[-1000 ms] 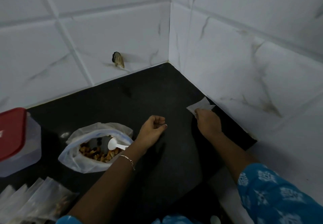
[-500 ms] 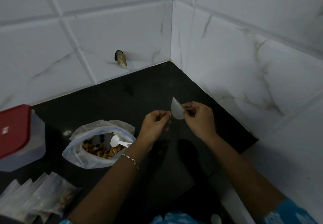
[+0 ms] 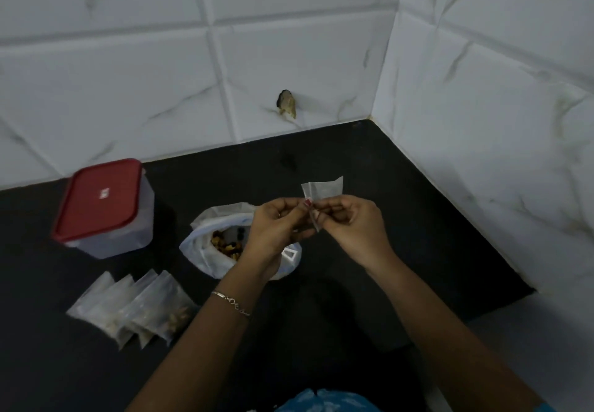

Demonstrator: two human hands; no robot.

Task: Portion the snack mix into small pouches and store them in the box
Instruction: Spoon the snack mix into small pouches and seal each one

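Pouch (image 3: 322, 189) pinched between both hands (image 3: 276, 228) (image 3: 348, 228)

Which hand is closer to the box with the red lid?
The left. The left hand, over the snack mix bag, sits just right of the box; the right hand is farther right, past the left one. Both pinch a small pouch.

Bench (image 3: 401, 205) tally: one box, one bag, several pouches.
One red-lidded box (image 3: 103, 205) stood there; right of the box sat one bag of snack mix (image 3: 205, 250); before the box lay four or five filled pouches (image 3: 135, 308), too overlapped to count surely; further right, the left hand (image 3: 276, 231) and right hand (image 3: 350, 228) pinched one empty pouch (image 3: 323, 188).
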